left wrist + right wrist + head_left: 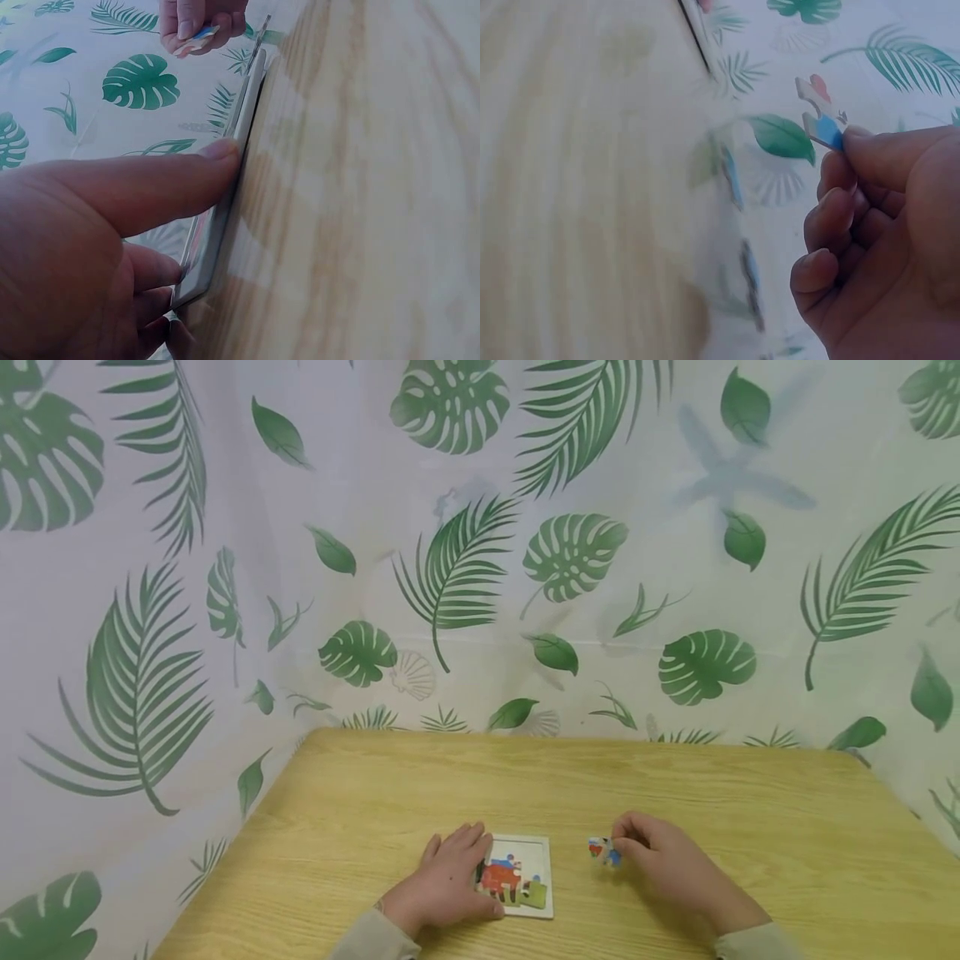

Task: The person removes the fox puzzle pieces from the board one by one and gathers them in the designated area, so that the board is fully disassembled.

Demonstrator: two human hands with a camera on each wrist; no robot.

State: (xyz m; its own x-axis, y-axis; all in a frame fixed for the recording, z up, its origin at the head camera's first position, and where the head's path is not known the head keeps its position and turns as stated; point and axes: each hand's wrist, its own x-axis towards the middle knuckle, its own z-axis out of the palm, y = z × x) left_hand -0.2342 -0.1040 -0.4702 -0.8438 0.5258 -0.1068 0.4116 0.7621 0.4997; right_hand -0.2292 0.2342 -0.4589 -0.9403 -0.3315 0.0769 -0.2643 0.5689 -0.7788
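Note:
A square white puzzle tray [546,893] lies on the table, partly filled with joined pieces in red, blue and green. My left hand [448,878] rests over its left side, fingers spread and fairly straight. In the left wrist view the thumb [180,180] lies along the tray's rim [225,225], while the other fingertips are at the far end. To the right of the tray, my right hand [663,860] pinches a jigsaw piece [826,129] between thumb and index finger. This piece has a red heart shape and a blue patch. The remaining right fingers curl loosely below it.
Two small blue-topped pieces, one [733,178] beyond the other [751,289], lie on the tabletop in the right wrist view, blurred and nearly edge-on. A leaf-patterned white curtain [480,693] hangs behind the wooden table [360,810] and along its left side.

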